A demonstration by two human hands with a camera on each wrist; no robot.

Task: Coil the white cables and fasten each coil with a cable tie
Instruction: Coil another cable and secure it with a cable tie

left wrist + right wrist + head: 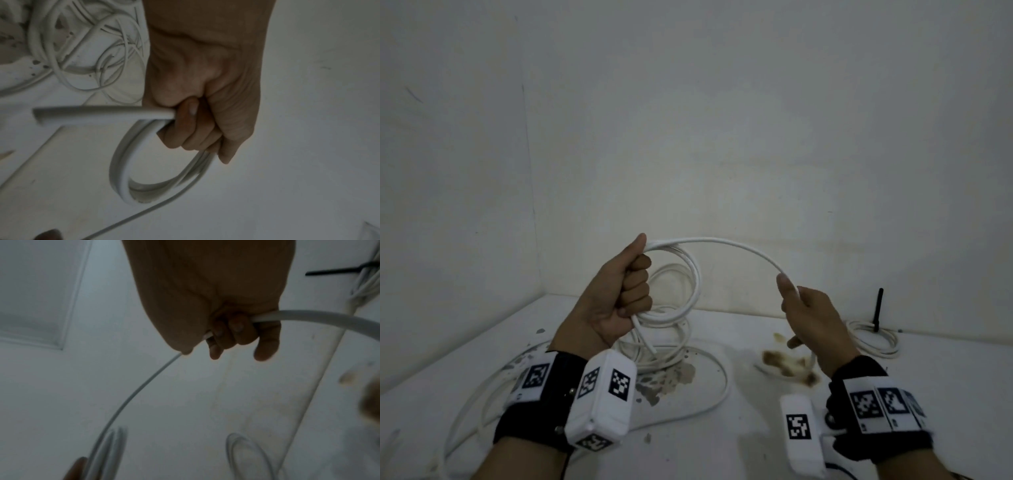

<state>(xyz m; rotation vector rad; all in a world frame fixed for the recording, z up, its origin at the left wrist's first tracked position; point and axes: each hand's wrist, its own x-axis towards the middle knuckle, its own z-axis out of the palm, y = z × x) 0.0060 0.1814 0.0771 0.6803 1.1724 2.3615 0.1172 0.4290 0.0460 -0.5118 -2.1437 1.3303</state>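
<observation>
head view: left hand (616, 294) grips cable coil (688, 287); right hand (815, 322) pinches its arching strand.

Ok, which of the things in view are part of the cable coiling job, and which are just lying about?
Part of the job:
- white cable coil, gripped by left hand
- free strand, held by right hand
- loose cables on the table
- tied coil with black cable tie

Lying about:
- brown stains on the table

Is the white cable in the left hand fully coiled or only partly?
Partly coiled. The left hand grips a few loops of the cable, but a long stretch arcs across to the right hand.
</observation>
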